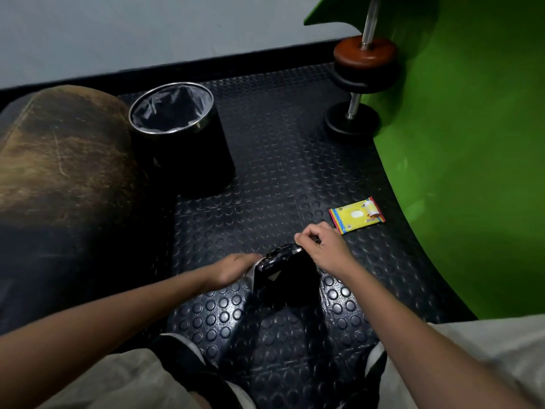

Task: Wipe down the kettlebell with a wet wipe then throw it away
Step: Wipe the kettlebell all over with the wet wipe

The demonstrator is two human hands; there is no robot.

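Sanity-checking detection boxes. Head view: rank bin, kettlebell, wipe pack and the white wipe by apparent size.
1. bin, clearly largest
2. kettlebell, partly hidden by the right hand, and nearer the camera
3. wipe pack
4. wet wipe, only a sliver showing by the left hand, so true size unclear

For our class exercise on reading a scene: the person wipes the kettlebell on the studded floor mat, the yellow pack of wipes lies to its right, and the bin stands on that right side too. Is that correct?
Not quite. In the head view the bin stands to the left of the kettlebell, farther back, not on the right. The rest holds: the left hand presses a wipe to the kettlebell on the floor mat, and the pack of wipes lies to its right.
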